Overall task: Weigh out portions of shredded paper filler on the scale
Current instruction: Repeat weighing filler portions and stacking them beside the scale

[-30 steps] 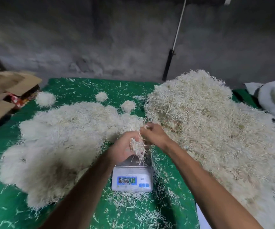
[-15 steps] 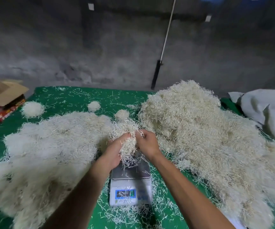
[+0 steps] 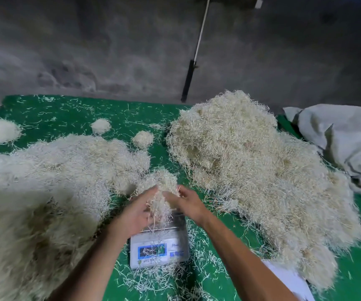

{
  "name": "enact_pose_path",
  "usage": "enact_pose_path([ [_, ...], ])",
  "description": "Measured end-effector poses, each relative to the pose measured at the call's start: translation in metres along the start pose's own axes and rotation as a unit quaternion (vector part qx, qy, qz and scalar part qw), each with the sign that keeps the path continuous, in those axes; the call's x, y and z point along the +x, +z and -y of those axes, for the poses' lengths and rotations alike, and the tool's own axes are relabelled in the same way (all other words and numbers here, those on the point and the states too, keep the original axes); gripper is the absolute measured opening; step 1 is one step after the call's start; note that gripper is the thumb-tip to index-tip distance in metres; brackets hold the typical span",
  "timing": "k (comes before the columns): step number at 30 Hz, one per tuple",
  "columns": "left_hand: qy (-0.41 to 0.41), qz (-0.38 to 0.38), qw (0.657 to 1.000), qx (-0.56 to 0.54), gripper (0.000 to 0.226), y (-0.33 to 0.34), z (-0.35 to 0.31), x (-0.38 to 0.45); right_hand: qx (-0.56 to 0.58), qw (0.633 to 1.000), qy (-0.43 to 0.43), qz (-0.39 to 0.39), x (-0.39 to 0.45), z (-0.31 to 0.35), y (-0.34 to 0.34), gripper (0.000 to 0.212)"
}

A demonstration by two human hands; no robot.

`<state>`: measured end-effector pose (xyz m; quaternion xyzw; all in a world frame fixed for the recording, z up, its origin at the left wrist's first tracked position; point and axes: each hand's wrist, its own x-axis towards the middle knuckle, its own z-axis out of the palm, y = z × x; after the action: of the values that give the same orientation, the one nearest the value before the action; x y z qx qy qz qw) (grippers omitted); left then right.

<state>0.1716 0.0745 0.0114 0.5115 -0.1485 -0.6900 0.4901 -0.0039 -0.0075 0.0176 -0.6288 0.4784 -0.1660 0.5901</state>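
Head cam, looking down on a green mat [image 3: 71,114] littered with loose strands. Far left edge has a small round portion [image 3: 0,130] sitting alone, then two more little clumps [image 3: 100,126] toward the back. Below those, a big flattened heap of shredded paper [image 3: 51,181] fills the left side of the mat.

In the middle, near the front edge, sits the scale [image 3: 160,246], display facing the person; I can't read it, strands lie over it. Just above its platform both hands hold one tuft of filler [image 3: 161,196] between them. The left hand [image 3: 136,213] is cupped around its left side, fingers curled in; the right hand [image 3: 186,203] grips the other side with bent fingers. Strands dangle down to the platform.

Right of that is the taller source pile [image 3: 251,170], and a white sack [image 3: 344,137] lies at the right edge.

Looks like the step is placing a portion on the scale. Next move, I'd guess: let go gently onto the platform, keep hands off, then check the reading and add or pinch off a bit.
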Motion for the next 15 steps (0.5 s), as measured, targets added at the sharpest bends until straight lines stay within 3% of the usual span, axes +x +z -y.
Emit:
enact_pose_path([
  [2, 0.025, -0.063, 0.995, 0.075, 0.084, -0.007, 0.007, 0.005, 0.009, 1.0, 0.016, 0.009, 0.007, -0.01, 0.007, 0.121],
  [3, 0.029, -0.092, 0.994, 0.057, 0.094, -0.009, 0.006, 0.006, 0.017, 1.0, 0.024, -0.002, 0.01, -0.014, 0.007, 0.12],
  [8, 0.055, -0.215, 0.975, 0.025, 0.07, -0.035, 0.0, 0.006, 0.11, 0.991, 0.038, -0.072, 0.021, -0.024, -0.012, 0.077],
  [12, 0.07, -0.283, 0.947, 0.134, 0.083, -0.045, 0.009, 0.003, -0.098, 0.992, 0.032, -0.074, 0.019, -0.032, -0.014, 0.044],
  [15, 0.092, -0.274, 0.936, 0.203, 0.08, -0.048, 0.015, -0.004, -0.177, 0.982, 0.025, -0.057, 0.009, -0.031, -0.008, 0.058],
])
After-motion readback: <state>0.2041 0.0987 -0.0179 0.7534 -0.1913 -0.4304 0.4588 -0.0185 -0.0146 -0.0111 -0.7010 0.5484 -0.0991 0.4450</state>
